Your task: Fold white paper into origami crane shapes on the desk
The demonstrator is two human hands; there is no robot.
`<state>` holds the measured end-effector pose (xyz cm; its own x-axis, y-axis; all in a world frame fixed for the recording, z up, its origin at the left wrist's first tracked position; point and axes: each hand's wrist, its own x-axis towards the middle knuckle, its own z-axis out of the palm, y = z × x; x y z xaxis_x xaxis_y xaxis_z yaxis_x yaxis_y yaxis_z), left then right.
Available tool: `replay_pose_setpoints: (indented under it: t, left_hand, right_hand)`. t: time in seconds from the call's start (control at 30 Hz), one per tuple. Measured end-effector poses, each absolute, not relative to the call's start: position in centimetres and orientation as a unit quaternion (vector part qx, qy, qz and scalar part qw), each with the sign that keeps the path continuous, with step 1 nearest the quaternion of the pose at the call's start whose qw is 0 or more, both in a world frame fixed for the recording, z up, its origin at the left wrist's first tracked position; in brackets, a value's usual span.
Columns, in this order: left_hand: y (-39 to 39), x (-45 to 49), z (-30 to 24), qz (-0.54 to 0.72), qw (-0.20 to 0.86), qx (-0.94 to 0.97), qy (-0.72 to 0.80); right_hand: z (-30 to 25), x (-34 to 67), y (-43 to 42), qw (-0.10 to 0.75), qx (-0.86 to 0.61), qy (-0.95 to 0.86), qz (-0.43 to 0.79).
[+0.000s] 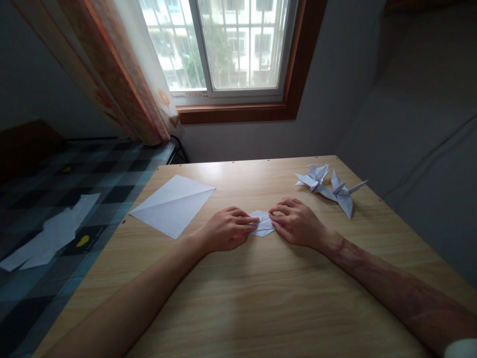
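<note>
A small, partly folded white paper [263,223] lies on the wooden table [261,298] between my hands. My left hand [225,229] has its fingers curled and pinched on the paper's left edge. My right hand [294,220] presses curled fingertips on the paper's right edge. Most of the paper is hidden under the fingers. A larger white sheet [173,205] with a diagonal crease lies flat to the left of my left hand.
Two finished white paper cranes [328,186] sit at the table's far right. A bed with a checked cover [74,199] and white paper pieces [52,236] lies left of the table. A window [223,44] and curtain [126,69] are behind; a grey wall is on the right.
</note>
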<state>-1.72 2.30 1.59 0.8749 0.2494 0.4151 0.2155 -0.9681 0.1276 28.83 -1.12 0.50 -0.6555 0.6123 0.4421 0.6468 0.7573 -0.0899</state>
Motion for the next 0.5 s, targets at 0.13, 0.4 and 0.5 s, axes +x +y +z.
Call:
replay_pose_setpoints:
  t: [0.13, 0.4, 0.5]
  left_hand:
    - [2.0, -1.6, 1.7, 0.214, 0.034, 0.969, 0.115]
    - [2.0, -1.4, 1.4, 0.220, 0.011, 0.968, 0.124]
    - [1.9, -1.2, 1.4, 0.242, -0.005, 0.960, 0.139]
  right_hand:
    - [0.6, 29.2, -1.0, 0.220, -0.345, -0.912, -0.021]
    - [0.7, 27.7, -2.2, 0.251, -0.354, -0.901, 0.007]
    - [0.5, 26.6, -3.2, 0.221, -0.354, -0.907, 0.054]
